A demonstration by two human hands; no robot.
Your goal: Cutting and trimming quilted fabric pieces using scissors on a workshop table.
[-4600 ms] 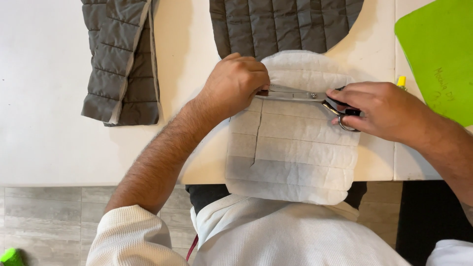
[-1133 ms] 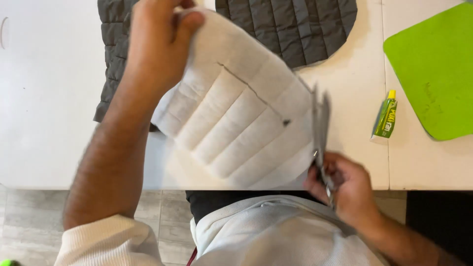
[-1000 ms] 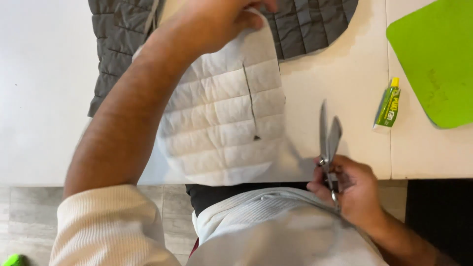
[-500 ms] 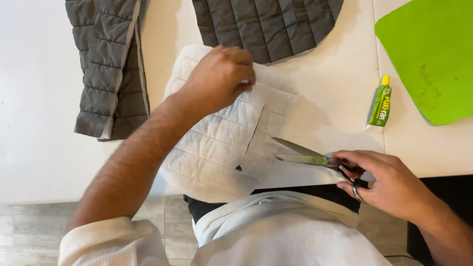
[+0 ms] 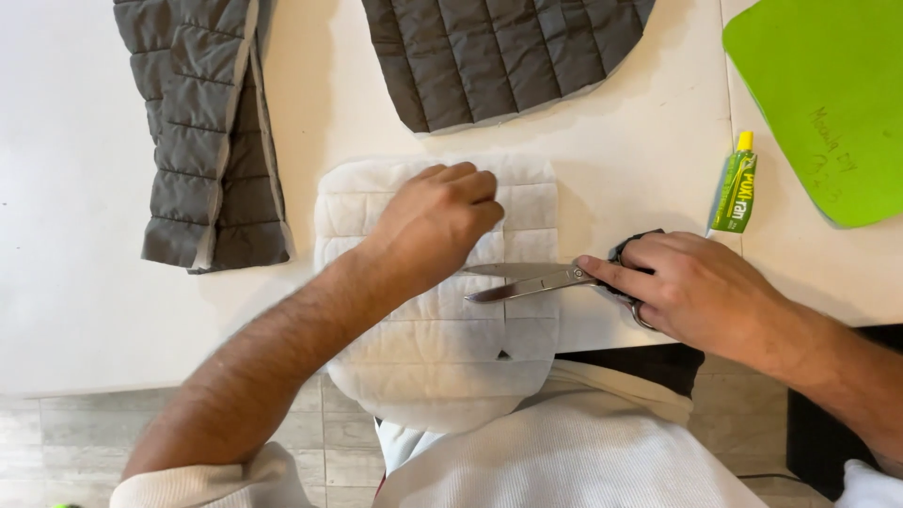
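A white quilted padding piece [image 5: 442, 357] lies on the white table [image 5: 75, 310], its lower end hanging over the front edge. My left hand [image 5: 433, 221] presses down on its upper middle, fingers curled. My right hand [image 5: 691, 287] grips the black handles of steel scissors [image 5: 527, 280]. The blades lie across the padding's right side, slightly apart, pointing left toward my left hand. A cut line runs down the padding near the blades.
A folded grey quilted panel [image 5: 202, 122] lies at the upper left, and a wider grey quilted piece [image 5: 499, 56] at the top middle. A small green glue tube [image 5: 734, 183] and a bright green sheet [image 5: 828, 94] sit at the right.
The padding was lifted and turned by my left hand, then laid flat again. My right hand brought the scissors from the table edge onto the padding's right side.
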